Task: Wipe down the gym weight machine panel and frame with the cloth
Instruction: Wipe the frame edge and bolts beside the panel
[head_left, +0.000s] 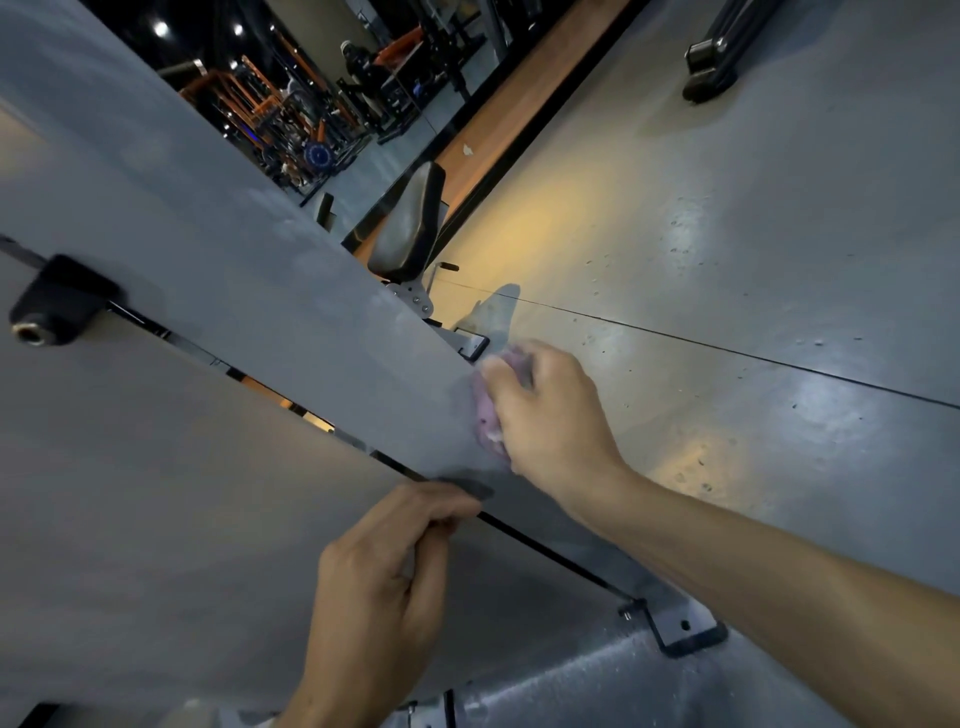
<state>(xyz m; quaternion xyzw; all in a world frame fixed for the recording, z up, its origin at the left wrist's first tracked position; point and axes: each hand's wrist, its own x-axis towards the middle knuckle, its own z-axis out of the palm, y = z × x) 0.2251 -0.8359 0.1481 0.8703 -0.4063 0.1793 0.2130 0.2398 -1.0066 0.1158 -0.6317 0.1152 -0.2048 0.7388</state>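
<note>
The weight machine's grey frame post (311, 322) runs diagonally from upper left to lower right, with a grey panel (156, 467) beside it across a narrow dark gap. My right hand (545, 415) grips a bunched pink cloth (485, 415) and presses it against the post's right edge. My left hand (384, 582) is below, its fingers curled over the panel's edge at the gap. Most of the cloth is hidden under my right hand.
A black knob (57, 301) sticks out at the left. A padded seat (410, 223) stands beyond the post. The machine's foot bracket (680, 629) is bolted to the grey floor (727, 234). A mirror at the top reflects gym equipment.
</note>
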